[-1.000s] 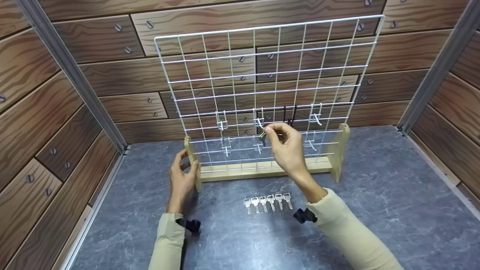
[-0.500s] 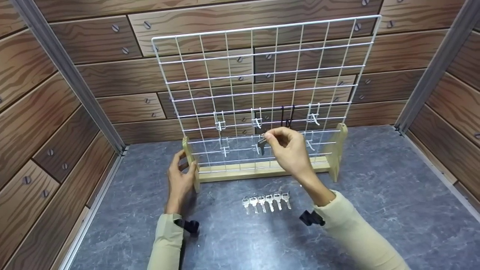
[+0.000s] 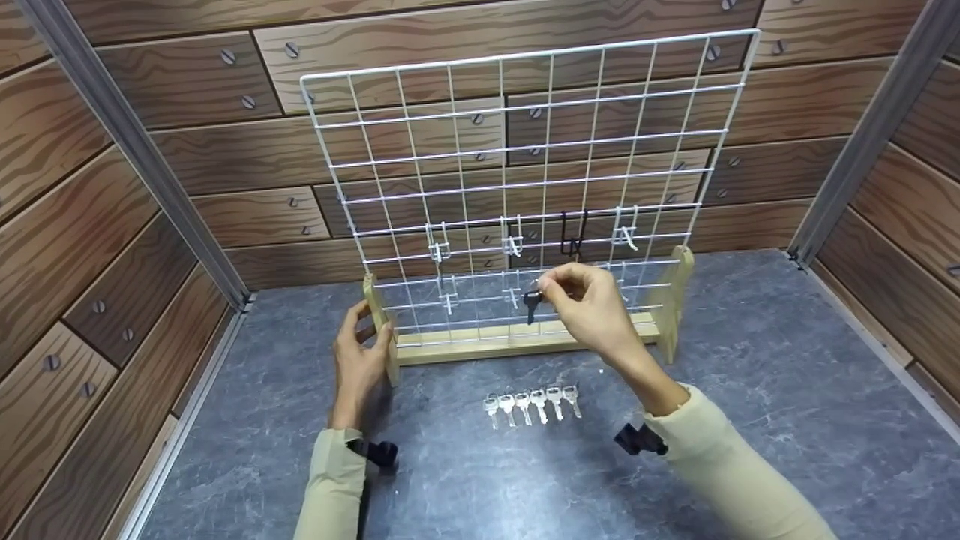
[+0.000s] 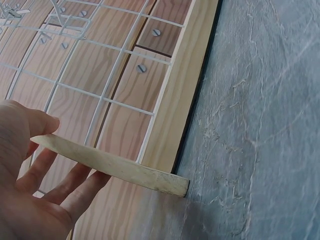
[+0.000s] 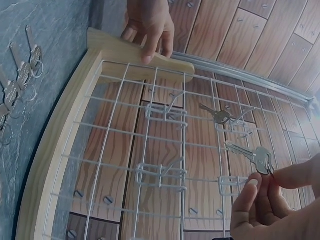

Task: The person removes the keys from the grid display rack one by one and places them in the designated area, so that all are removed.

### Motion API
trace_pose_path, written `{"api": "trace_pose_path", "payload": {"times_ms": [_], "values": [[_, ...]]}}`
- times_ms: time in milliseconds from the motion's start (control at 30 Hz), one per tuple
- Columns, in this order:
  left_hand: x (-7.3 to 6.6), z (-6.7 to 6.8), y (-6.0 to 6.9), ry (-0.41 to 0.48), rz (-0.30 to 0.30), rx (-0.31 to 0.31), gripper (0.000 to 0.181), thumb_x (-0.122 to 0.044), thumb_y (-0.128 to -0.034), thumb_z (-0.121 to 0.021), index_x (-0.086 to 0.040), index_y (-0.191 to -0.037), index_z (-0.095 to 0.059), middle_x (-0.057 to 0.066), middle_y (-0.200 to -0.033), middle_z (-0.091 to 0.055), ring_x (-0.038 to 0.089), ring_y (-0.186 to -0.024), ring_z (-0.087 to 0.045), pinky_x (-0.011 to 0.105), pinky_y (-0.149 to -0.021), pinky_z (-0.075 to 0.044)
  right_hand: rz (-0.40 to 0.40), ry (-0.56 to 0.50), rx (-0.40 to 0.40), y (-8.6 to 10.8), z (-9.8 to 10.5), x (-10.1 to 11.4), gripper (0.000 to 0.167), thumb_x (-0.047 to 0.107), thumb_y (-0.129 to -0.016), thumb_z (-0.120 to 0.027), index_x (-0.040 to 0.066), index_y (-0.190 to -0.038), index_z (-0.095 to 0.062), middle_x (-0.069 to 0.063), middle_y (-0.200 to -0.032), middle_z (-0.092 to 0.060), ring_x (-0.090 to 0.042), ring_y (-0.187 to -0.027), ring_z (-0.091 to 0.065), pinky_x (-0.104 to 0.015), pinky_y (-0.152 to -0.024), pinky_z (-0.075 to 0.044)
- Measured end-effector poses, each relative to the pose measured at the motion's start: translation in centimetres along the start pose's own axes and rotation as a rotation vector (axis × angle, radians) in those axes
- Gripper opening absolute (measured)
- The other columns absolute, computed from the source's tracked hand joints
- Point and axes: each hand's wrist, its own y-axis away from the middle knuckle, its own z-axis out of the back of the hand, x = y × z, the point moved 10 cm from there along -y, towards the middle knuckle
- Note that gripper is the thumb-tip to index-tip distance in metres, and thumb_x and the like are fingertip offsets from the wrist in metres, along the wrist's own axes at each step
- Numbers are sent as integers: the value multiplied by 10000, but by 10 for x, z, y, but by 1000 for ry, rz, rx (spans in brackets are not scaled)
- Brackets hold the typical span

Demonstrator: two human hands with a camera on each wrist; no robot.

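My right hand pinches a key by its small ring. The key hangs just in front of the wire grid, below the upper middle white hook and apart from it. My left hand grips the left wooden upright of the grid's stand, thumb on one side and fingers on the other. Another key hangs at the upper left hook. Several silver keys with rings lie in a row on the grey tabletop in front of the stand.
More white hooks sit on the grid, such as the upper right hook, beside a black hook. A wooden base bar joins the uprights. Wood-patterned walls with metal corner posts enclose the grey tabletop.
My right hand has moved down and slightly right, drawing the key away from the upper middle hook. My left hand stays on the upright. The view has shifted slightly.
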Motion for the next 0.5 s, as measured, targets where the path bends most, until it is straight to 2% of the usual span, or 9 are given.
{"api": "trace_pose_path", "payload": {"times_ms": [100, 333, 500], "values": [[0, 0, 0, 5, -7, 1, 465, 17, -975, -729, -57, -1422, -621, 208, -1410, -651, 442, -1155, -727, 407, -826, -665, -19, 10, 35, 0, 1, -5, 130, 40, -1010, -685, -66, -1020, -759, -207, -1008, -760, -173, -820, -677, -198, -734, -579], [-2, 0, 1, 34, -15, -20, 479, 59, -959, -720, -20, -1419, -614, 252, -1408, -640, 492, -1151, -715, 538, -869, -656, -76, 40, 84, 3, 2, -22, 167, 72, -1016, -692, -72, -1078, -750, -177, -997, -758, -227, -826, -653, -199, -715, -562], [0, -1, 0, 33, -3, -12, 476, 43, -963, -726, -37, -1420, -618, 232, -1406, -648, 462, -1149, -723, 445, -857, -666, -95, 49, 113, 6, 2, -31, 157, 90, -1026, -683, -39, -1085, -751, -146, -983, -745, -214, -825, -629, -202, -694, -547]]}}
